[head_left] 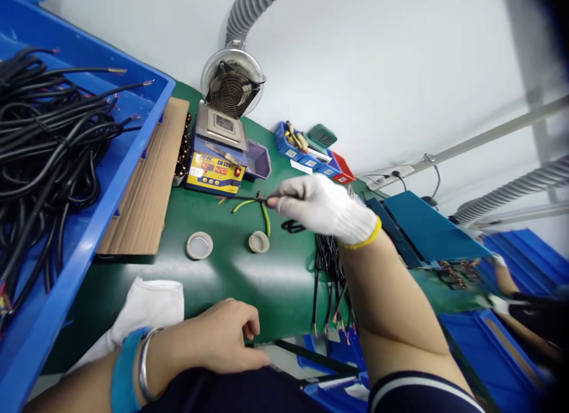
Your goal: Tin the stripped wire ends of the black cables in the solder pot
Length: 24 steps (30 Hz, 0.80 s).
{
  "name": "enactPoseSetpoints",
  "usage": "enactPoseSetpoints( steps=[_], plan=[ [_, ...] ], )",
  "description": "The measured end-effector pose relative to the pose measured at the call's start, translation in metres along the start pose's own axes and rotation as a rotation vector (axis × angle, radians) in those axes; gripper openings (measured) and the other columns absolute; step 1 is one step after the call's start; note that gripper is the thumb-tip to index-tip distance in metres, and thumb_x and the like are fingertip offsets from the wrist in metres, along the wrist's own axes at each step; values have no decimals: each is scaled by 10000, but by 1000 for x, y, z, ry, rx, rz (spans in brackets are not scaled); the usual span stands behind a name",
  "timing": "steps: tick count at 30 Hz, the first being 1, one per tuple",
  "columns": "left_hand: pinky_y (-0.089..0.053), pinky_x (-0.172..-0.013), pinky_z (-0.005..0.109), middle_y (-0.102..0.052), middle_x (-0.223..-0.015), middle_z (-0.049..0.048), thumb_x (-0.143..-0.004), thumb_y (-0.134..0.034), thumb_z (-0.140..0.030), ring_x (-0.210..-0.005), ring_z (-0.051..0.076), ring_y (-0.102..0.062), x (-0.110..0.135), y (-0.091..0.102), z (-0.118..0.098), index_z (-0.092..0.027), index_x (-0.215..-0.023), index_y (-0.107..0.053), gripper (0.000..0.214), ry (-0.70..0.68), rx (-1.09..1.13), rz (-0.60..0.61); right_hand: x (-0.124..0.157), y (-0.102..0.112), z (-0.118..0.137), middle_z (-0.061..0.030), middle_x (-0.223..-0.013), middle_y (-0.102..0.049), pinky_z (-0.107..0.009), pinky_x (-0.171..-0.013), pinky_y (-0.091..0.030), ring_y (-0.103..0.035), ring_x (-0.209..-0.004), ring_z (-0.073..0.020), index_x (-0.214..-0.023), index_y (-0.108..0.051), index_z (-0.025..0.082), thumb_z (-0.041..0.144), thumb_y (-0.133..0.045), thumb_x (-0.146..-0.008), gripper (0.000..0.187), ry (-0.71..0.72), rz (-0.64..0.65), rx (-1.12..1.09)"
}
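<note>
My right hand (322, 207), in a white knit glove, pinches a thin black cable (249, 197) whose stripped end points toward the solder pot (216, 158); yellow-green wires (265, 217) splay from it. My bare left hand (226, 336) rests at the near edge of the green bench (249, 282), fingers curled with thumb and forefinger together; whatever they pinch is too small to make out. A bundle of black cables (331, 271) hangs over the bench edge beside my right forearm.
A blue crate (84, 247) of black cables stands at left beside a cardboard sheet (146, 182). Two small round tins (200, 245) (258, 242) sit mid-bench. A white cloth (146, 309) lies by my left wrist. An extractor fan (232, 84), small parts bins (306, 155) and another person's arms (511, 294) at right.
</note>
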<state>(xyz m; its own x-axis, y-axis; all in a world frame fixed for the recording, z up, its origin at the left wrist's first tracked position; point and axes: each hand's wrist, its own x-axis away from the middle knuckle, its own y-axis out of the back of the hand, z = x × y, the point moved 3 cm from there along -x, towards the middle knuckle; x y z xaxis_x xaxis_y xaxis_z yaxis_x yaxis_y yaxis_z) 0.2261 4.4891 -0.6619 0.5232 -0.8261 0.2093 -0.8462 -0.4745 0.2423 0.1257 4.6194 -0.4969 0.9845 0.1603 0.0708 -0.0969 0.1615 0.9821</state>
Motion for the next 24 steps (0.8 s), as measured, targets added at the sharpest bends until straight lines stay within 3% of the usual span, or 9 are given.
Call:
enactPoseSetpoints(
  steps=[5, 9, 12, 15, 17, 20, 24],
  plan=[
    [-407, -536, 245, -602, -647, 1, -652, -652, -346, -617, 172, -598, 0, 1, -2, -164, -797, -596, 240, 39, 35, 29, -41, 69, -11, 20, -518, -471, -213, -448, -250, -348, -457, -45, -726, -651, 105, 397, -582, -782, 305, 31, -171, 29],
    [-416, -558, 239, -625, -771, 28, -660, -657, -318, -659, 153, -589, -3, 1, -3, -151, -816, -586, 239, 26, 105, -28, -54, 92, -18, 18, -509, -443, -219, -427, -225, -321, -451, -48, -720, -629, 109, 392, -601, -782, 291, 97, -164, -115],
    [-410, -556, 231, -620, -813, 42, -704, -632, -306, -653, 127, -547, -5, 6, -2, -144, -867, -579, 236, -32, 262, -197, -41, 84, -23, 27, -523, -432, -209, -421, -226, -323, -456, -42, -725, -620, 107, 370, -608, -777, 268, 194, -87, -232],
    [-428, -587, 242, -575, -736, 26, -770, -587, -355, -647, 125, -517, -5, 16, -3, -146, -861, -559, 229, -128, 430, -428, -19, 61, -34, 24, -548, -460, -204, -424, -239, -348, -477, -50, -777, -647, 101, 348, -609, -757, 251, 217, 49, -304],
    [-436, -598, 250, -550, -704, 14, -789, -578, -382, -633, 123, -508, -3, 19, -4, -152, -847, -550, 239, -189, 472, -502, -4, 44, -44, 21, -563, -478, -201, -430, -244, -362, -493, -55, -797, -658, 94, 320, -601, -738, 240, 203, 143, -356],
    [-419, -574, 247, -539, -682, 7, -790, -587, -373, -601, 115, -491, -3, 16, -7, -153, -838, -550, 228, -221, 428, -428, 11, 24, -54, 28, -549, -471, -195, -430, -244, -352, -490, -51, -787, -651, 79, 302, -598, -717, 239, 187, 230, -457],
    [-381, -537, 242, -536, -681, 6, -755, -608, -332, -575, 106, -455, -5, 6, -7, -146, -842, -548, 215, -161, 341, -273, 19, 10, -60, 33, -546, -468, -187, -428, -246, -343, -486, -45, -788, -639, 62, 308, -611, -709, 259, 202, 277, -558]
  ],
)
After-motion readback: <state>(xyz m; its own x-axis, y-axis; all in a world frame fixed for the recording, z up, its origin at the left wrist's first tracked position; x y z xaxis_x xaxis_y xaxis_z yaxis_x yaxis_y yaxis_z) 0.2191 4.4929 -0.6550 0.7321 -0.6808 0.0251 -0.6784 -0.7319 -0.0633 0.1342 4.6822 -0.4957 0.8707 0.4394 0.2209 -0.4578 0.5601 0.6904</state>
